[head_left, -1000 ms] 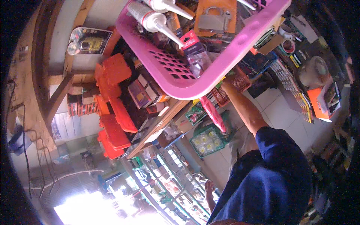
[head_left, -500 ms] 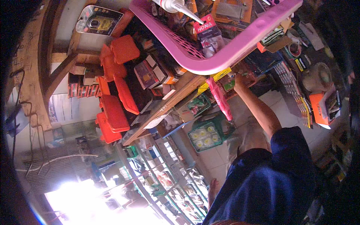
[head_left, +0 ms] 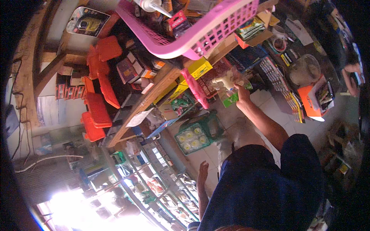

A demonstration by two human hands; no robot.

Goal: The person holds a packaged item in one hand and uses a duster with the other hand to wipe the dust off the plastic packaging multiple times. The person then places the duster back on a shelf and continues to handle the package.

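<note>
My right hand (head_left: 241,91) is reached forward below the wooden shelf. Its fingers are closed on a clear packet with a green card (head_left: 231,100), and inside shows a cream plastic piece shaped like a tap (head_left: 225,81). Just left of the packet hangs a long pink wrapped item (head_left: 195,89), apart from my hand. My left hand (head_left: 203,169) hangs low at my side with nothing in it, its fingers loosely apart. Closest to it on the floor stands a green crate (head_left: 179,146) with round pale items under plastic.
A pink basket (head_left: 169,52) of packaged goods sits above on the shelf edge (head_left: 135,109). Orange cases (head_left: 98,111) hang at left. An orange box (head_left: 310,101) and hanging strips (head_left: 275,79) are at right. Glass shelving (head_left: 154,184) stands lower left. A person's hand (head_left: 351,69) shows at the right edge.
My right hand has drawn the packet out from under the shelf into plain view. My left hand has come further into sight. The view has shifted, so the basket sits further left.
</note>
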